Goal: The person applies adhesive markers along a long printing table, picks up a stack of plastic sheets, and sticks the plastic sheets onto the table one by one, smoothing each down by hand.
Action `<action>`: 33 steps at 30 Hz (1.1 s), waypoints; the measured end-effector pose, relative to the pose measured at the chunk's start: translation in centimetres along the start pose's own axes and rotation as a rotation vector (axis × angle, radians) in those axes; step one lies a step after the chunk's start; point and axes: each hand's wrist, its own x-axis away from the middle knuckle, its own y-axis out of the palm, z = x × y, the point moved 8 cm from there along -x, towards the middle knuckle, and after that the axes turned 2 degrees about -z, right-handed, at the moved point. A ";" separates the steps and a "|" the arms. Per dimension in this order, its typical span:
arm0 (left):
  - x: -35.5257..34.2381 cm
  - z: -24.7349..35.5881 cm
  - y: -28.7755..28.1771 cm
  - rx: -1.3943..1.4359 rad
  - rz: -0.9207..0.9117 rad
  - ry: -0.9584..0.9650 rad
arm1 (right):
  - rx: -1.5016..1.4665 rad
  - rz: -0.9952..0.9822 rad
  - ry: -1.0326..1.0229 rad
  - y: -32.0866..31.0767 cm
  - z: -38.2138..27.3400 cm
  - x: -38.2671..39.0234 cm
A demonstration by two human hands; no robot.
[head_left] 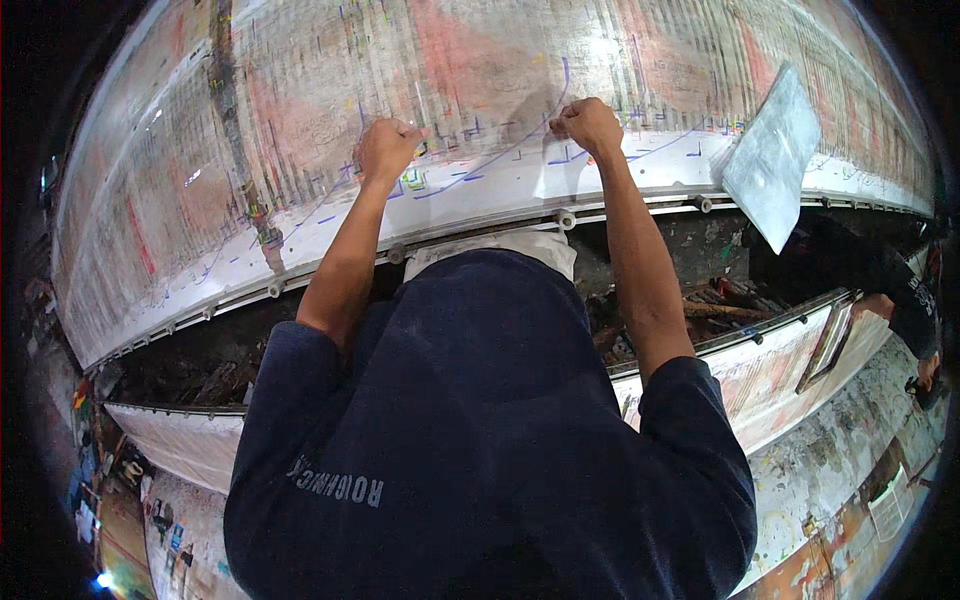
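Both arms reach forward over a long table [480, 60], whose top is stained red and grey and crossed by many blue pen marks. My left hand [390, 150] is closed, fingers curled and pressed together, just above the white strip along the table's near side. To its right, my right hand [590, 128] is also closed, fingertips pinched and pointing inward. Whatever either hand may hold is too thin or hidden to make out. A pale, folded translucent sheet [775, 155] lies to the right of my right hand, its corner hanging over the near edge.
A metal rail with round knobs [565, 219] runs along the table's near edge. Behind me stands a second stained table [760, 395], with dark debris in the gap between. At the right, a person in dark clothes [890, 290] leans by a rectangular frame [828, 345].
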 end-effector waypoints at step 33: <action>0.5 -1.0 0.5 0.064 0.171 0.110 | 0.007 -0.061 0.054 0.2 -0.1 -0.1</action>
